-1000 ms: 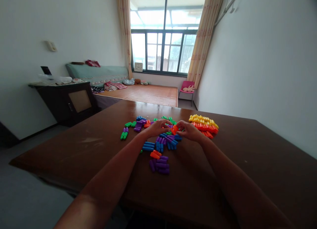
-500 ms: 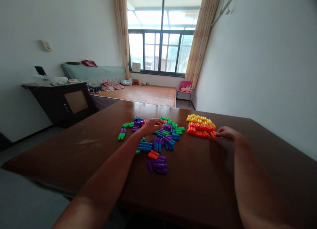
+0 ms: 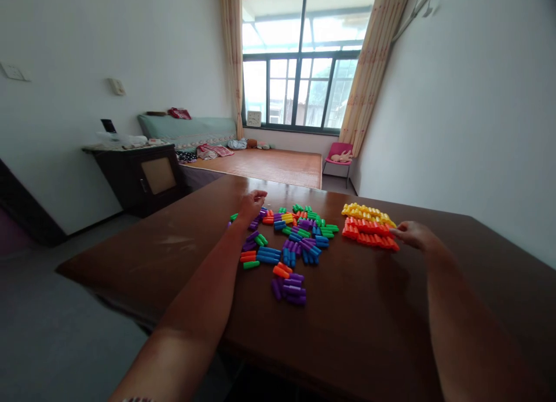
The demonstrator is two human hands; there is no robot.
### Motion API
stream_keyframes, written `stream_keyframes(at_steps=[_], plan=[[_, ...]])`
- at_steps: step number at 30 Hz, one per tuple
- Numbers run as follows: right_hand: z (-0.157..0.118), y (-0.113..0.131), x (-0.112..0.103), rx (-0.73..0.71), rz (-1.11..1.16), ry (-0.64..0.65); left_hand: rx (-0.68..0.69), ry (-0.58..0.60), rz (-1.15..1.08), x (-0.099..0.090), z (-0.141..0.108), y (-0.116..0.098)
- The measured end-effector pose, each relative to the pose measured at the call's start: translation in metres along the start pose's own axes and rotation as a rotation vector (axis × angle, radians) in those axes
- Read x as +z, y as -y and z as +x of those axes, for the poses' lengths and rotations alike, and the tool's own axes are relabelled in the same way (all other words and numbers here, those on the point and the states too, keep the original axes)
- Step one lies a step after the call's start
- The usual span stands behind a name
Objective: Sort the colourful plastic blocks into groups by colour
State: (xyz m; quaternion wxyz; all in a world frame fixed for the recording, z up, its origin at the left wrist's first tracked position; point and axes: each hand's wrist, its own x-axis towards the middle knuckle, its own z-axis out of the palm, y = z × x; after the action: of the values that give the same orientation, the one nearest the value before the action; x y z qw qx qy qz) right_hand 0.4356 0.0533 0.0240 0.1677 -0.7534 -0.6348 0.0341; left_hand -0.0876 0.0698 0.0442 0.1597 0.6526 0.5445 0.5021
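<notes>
Small plastic tubes in purple, blue, green, orange and yellow lie in a loose, mixed pile (image 3: 295, 245) on the brown table. My left hand (image 3: 252, 205) is over the pile's far left side, its fingers curled together; whatever they may hold is too small to make out. On the right, yellow tubes (image 3: 367, 212) lie side by side in rows, with orange tubes (image 3: 367, 231) lined up in rows just nearer to me. At the right end of the orange rows, my right hand (image 3: 412, 234) has its fingers closed on an orange tube, its fingertips against the row.
The brown table (image 3: 347, 326) fills the foreground. Nearest me in the pile is a cluster of purple tubes (image 3: 292, 289). Beyond the table stand a bed (image 3: 278, 164), a pink chair (image 3: 339, 153) and a dark cabinet (image 3: 134, 176).
My left hand has moved left and away from me, uncovering orange, purple and yellow tubes. The loose orange tubes near my right hand now sit in line with the row. The view has turned left.
</notes>
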Motion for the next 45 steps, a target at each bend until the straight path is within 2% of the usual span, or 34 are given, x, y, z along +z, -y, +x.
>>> stream_keyframes(at_steps=[2,5,7,11,16,21,26,30,33,35,38,41,45], plan=[[-0.001,0.014,-0.003,-0.004,0.004,0.068,-0.003,0.069,0.124,-0.002,-0.001,0.006],[-0.007,0.039,-0.002,-0.094,-0.006,0.069,0.090,0.319,0.362,0.005,-0.011,0.006],[-0.012,0.053,0.001,-0.163,-0.015,0.064,0.161,0.434,0.531,0.011,-0.020,0.003],[-0.019,0.073,0.006,-0.268,-0.017,0.038,0.168,0.463,0.803,0.016,-0.029,-0.003],[-0.026,0.094,0.009,-0.307,-0.035,0.018,0.156,0.449,0.898,0.013,-0.029,-0.005],[-0.036,0.113,0.010,-0.388,-0.036,0.013,0.144,0.524,0.833,0.012,-0.030,-0.004],[-0.046,0.131,0.009,-0.461,0.020,0.019,0.133,0.525,0.784,0.012,-0.030,-0.004],[-0.052,0.144,0.014,-0.530,0.113,0.034,0.134,0.383,0.729,0.011,-0.024,-0.007],[-0.055,0.154,0.021,-0.569,0.184,0.054,0.183,0.307,0.567,0.014,-0.021,-0.017],[-0.058,0.162,0.026,-0.590,0.263,0.067,0.243,0.358,0.358,0.020,-0.023,-0.029],[-0.065,0.178,0.032,-0.602,0.432,0.090,0.327,0.536,0.047,0.034,-0.032,-0.048],[-0.075,0.193,0.037,-0.631,0.569,0.169,0.399,0.675,-0.138,0.049,-0.043,-0.060],[-0.083,0.205,0.045,-0.662,0.682,0.259,0.431,0.696,-0.230,0.062,-0.049,-0.058]])
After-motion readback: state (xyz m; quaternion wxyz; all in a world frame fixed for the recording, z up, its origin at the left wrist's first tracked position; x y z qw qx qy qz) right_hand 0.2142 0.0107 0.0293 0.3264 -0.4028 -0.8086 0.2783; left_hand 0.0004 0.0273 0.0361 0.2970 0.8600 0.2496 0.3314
